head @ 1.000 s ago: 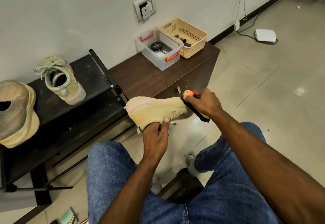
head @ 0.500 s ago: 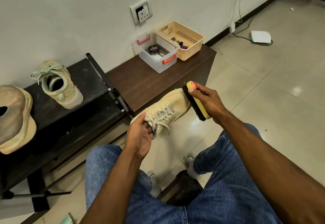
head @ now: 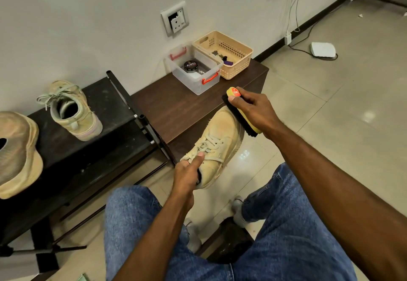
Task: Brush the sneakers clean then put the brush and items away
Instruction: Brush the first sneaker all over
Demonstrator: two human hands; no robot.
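My left hand (head: 187,172) grips the heel opening of a tan sneaker (head: 217,141), thumb on the tongue near the laces, toe pointing away from me. My right hand (head: 253,109) holds a yellow-backed brush (head: 240,115) with black bristles laid against the sneaker's right toe side. The matching sneaker (head: 72,111) stands on the black shoe rack (head: 92,146) at the left. A clear plastic box (head: 196,71) with red handles holds a round polish tin (head: 190,66) on the brown cabinet (head: 176,108).
A beige perforated basket (head: 224,53) with small items sits beside the clear box. A worn tan shoe (head: 17,155) lies at the rack's left end. A wall socket (head: 175,19), cables and a white device (head: 322,49) are on the tiled floor to the right. My jeans-clad knees fill the foreground.
The sneaker has turned from lying on its side to laces-up, toe away. My left hand shifted from the sole to the heel opening. The brush moved up along the toe.
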